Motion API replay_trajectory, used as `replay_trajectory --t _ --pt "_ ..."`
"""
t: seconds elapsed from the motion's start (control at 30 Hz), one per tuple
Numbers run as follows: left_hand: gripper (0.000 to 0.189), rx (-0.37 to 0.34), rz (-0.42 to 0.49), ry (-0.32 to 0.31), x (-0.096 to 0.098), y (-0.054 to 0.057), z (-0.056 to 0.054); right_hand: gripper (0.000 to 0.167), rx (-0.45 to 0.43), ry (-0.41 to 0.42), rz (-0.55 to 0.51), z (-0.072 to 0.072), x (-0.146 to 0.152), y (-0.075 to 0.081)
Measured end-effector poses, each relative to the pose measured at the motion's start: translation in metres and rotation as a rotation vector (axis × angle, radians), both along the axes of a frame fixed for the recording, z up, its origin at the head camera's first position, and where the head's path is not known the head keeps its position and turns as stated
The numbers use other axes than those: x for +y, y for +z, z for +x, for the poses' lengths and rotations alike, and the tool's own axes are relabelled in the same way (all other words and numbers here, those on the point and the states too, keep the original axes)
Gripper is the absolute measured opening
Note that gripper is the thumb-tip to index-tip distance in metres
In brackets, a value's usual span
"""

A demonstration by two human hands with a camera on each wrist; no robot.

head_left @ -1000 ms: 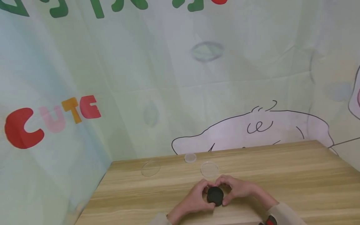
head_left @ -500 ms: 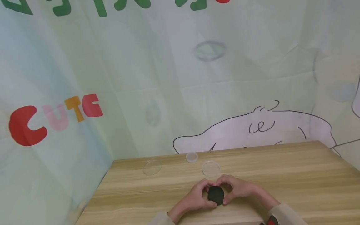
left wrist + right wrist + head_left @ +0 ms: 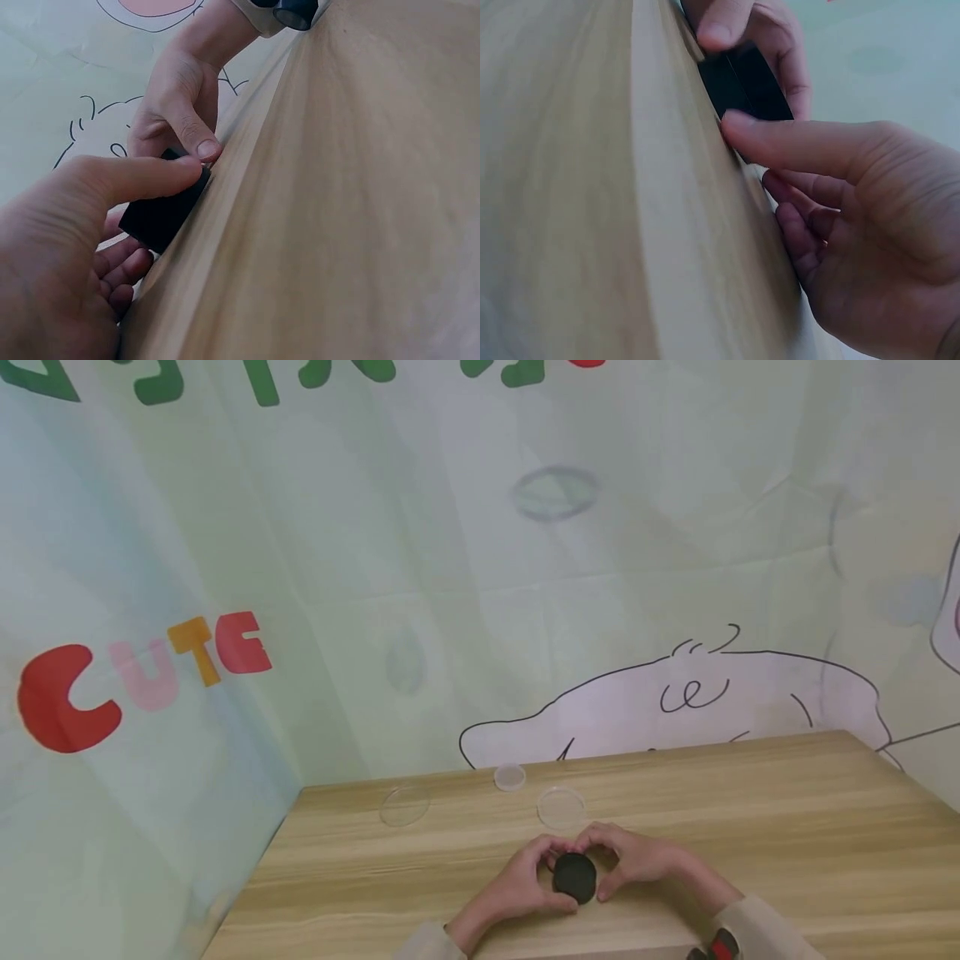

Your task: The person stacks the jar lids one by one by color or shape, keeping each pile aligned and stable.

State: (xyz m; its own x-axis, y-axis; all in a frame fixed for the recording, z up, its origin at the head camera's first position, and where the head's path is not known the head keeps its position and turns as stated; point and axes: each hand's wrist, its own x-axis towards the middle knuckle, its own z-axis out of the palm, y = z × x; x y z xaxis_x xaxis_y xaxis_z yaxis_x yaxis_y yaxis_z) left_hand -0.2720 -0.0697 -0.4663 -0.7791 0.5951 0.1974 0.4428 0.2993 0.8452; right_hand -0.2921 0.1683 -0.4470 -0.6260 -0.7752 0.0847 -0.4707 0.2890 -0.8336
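Observation:
A squat black round container point(image 3: 574, 878) stands on the wooden table near its front edge, between both hands. A thin seam runs round its side in the right wrist view. My left hand point(image 3: 525, 887) holds it from the left, thumb at the near side and fingers curled behind. From the right, my right hand point(image 3: 639, 858) holds it too, with the thumb point(image 3: 769, 141) against its side. The fingertips of both hands meet at the far side in the head view. Whatever lies beneath the container is hidden.
Farther back on the table point(image 3: 750, 810) lie a large clear disc point(image 3: 405, 807), a small clear round dish point(image 3: 510, 777) and another clear round dish point(image 3: 562, 809). A printed cloth point(image 3: 420, 568) hangs behind and to the left.
The hands and the black container stay in place. Only a slight shift of the head view shows.

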Motion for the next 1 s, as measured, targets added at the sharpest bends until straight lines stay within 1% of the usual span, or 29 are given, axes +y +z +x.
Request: replay_trajectory --t 0.1,0.13,0.2,0.27,0.37,0.43,0.5,0.57,0.63,0.73,0.83,0.93,1.0 --pt "0.066 -0.011 -0.017 -0.012 0.000 0.004 -0.001 0.054 -0.051 -0.008 0.009 -0.002 0.003 0.004" --pt "0.067 -0.018 -0.024 -0.016 0.001 0.006 -0.001 0.054 -0.064 -0.021 0.013 -0.002 0.004 0.006" --pt "0.068 -0.033 -0.026 -0.021 0.001 0.011 -0.002 0.053 -0.057 -0.067 0.021 -0.003 0.006 0.012" --pt "0.067 -0.043 -0.026 -0.023 0.001 0.016 -0.003 0.049 -0.004 -0.117 0.019 -0.004 0.007 0.019" --pt "0.068 -0.043 -0.020 -0.010 -0.003 0.025 -0.004 0.041 0.110 -0.198 -0.019 -0.004 0.005 0.030" --pt "0.070 -0.007 -0.005 -0.005 -0.006 0.032 -0.004 0.037 0.162 -0.240 -0.058 -0.003 0.001 0.038" --pt "0.069 0.034 0.011 0.011 -0.011 0.038 -0.005 0.039 0.183 -0.279 -0.097 -0.003 -0.004 0.045" --pt "0.066 0.070 0.027 0.044 -0.016 0.044 -0.006 0.041 0.182 -0.312 -0.130 -0.003 -0.012 0.051" --pt "0.063 0.092 0.039 0.091 -0.023 0.048 -0.008 0.043 0.168 -0.339 -0.170 -0.004 -0.023 0.057" --pt "0.055 0.103 0.063 0.158 -0.036 0.055 -0.012 0.043 0.137 -0.363 -0.241 -0.005 -0.041 0.066" --pt "0.048 0.127 0.098 0.206 -0.051 0.063 -0.017 0.044 0.114 -0.369 -0.312 -0.006 -0.060 0.072" --pt "0.045 0.159 0.139 0.260 -0.066 0.072 -0.022 0.045 0.066 -0.391 -0.361 -0.006 -0.079 0.076" --pt "0.044 0.176 0.159 0.302 -0.076 0.078 -0.025 0.045 0.017 -0.419 -0.396 -0.005 -0.091 0.078"
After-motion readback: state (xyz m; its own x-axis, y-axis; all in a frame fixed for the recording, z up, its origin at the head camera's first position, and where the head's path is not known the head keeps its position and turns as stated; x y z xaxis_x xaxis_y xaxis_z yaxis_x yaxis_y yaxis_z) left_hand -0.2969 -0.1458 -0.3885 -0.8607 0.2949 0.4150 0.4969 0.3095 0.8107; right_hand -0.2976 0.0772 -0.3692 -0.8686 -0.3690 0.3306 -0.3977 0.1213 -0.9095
